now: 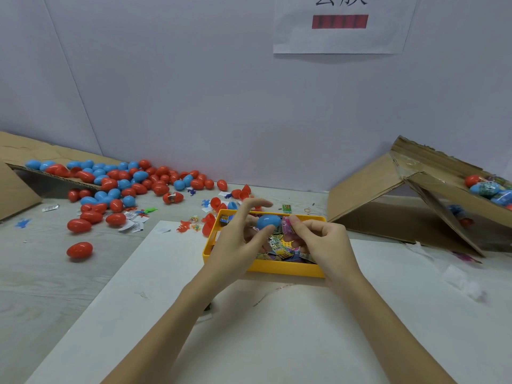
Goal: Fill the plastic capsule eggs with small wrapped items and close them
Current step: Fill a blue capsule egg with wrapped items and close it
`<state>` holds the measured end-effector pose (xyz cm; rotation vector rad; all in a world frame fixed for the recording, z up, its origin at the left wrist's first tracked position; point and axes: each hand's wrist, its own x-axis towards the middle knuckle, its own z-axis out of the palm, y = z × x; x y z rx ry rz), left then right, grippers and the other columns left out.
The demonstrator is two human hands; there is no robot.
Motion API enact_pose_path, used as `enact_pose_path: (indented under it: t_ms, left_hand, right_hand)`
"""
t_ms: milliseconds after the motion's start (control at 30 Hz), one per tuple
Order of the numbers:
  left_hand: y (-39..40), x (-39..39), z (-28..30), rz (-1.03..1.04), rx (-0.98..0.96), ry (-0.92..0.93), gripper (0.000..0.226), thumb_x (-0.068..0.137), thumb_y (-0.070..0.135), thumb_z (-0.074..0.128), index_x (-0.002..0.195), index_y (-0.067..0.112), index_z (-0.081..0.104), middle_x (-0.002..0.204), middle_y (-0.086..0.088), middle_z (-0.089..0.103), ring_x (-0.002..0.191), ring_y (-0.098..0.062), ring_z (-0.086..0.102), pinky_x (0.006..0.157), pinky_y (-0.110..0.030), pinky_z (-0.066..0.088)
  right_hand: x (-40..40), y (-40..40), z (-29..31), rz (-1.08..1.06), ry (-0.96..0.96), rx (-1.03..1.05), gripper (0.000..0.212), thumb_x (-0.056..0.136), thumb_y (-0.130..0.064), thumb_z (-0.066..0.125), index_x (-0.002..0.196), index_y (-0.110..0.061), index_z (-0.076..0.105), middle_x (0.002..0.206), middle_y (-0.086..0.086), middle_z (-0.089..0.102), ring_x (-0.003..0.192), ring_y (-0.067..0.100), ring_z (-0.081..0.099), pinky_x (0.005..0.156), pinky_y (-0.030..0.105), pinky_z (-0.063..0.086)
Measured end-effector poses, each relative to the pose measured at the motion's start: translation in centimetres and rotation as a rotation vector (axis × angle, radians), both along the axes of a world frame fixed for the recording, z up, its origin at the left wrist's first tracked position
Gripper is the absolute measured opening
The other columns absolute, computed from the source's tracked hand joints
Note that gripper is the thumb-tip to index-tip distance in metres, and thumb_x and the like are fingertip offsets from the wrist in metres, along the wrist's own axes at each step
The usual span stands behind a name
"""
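Above a yellow tray [285,269] of small wrapped items, my left hand [238,239] holds a blue capsule egg [268,221] between thumb and fingers, with the index finger stretched out over it. My right hand [321,239] pinches a pink wrapped item [288,225] right against the egg's right end. Whether the egg is open there is hidden by my fingers. Colourful packets [279,249] fill the tray below both hands.
Many red and blue eggs [124,184] lie spilled from a flat cardboard box [16,151] at the left, with one red egg [79,250] apart. A tilted cardboard box [401,189] at the right holds filled eggs [490,188]. A white board [249,328] lies under my arms.
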<state>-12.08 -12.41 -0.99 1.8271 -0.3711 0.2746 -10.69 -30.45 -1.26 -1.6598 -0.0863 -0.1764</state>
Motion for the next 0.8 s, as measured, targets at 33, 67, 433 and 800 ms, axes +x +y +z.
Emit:
enact_pose_path:
  t_ms: [33, 67, 433, 800]
  left_hand:
    - [-0.09, 0.00, -0.09, 0.008, 0.000, 0.015, 0.033, 0.097, 0.021, 0.067, 0.127, 0.025, 0.052, 0.100, -0.003, 0.070, 0.075, -0.018, 0.073, 0.073, -0.028, 0.062]
    - [-0.14, 0.01, -0.17, 0.022, 0.019, 0.020, 0.033, 0.095, 0.023, 0.069, 0.125, 0.023, 0.053, 0.103, -0.002, 0.070, 0.076, -0.016, 0.073, 0.074, -0.028, 0.062]
    - [-0.03, -0.20, -0.15, 0.105, 0.162, -0.041, 0.031, 0.091, 0.026, 0.074, 0.121, 0.019, 0.065, 0.103, 0.007, 0.071, 0.085, -0.006, 0.070, 0.077, -0.025, 0.061]
    - [-0.22, -0.45, 0.01, 0.146, 0.135, -0.084, 0.037, 0.086, 0.019, 0.079, 0.120, 0.011, 0.068, 0.106, 0.003, 0.072, 0.094, -0.008, 0.070, 0.085, -0.024, 0.060]
  right_hand:
    - [0.00, 0.05, -0.04, -0.003, 0.003, -0.012, 0.030, 0.092, -0.044, 0.070, 0.088, -0.016, 0.081, 0.080, -0.001, 0.079, 0.068, 0.008, 0.072, 0.058, 0.016, 0.053]
    - [0.00, 0.08, -0.08, -0.004, 0.005, -0.019, 0.030, 0.092, -0.044, 0.070, 0.090, -0.017, 0.082, 0.080, -0.002, 0.079, 0.071, 0.009, 0.074, 0.059, 0.016, 0.054]
    - [-0.01, 0.09, -0.41, 0.011, 0.005, -0.088, 0.026, 0.095, -0.042, 0.067, 0.099, -0.021, 0.082, 0.082, -0.009, 0.079, 0.081, 0.010, 0.075, 0.065, 0.021, 0.059]
    - [-0.05, -0.26, -0.52, 0.114, -0.115, -0.111, 0.014, 0.089, -0.030, 0.077, 0.103, -0.027, 0.079, 0.093, -0.017, 0.078, 0.092, 0.002, 0.073, 0.076, 0.017, 0.058]
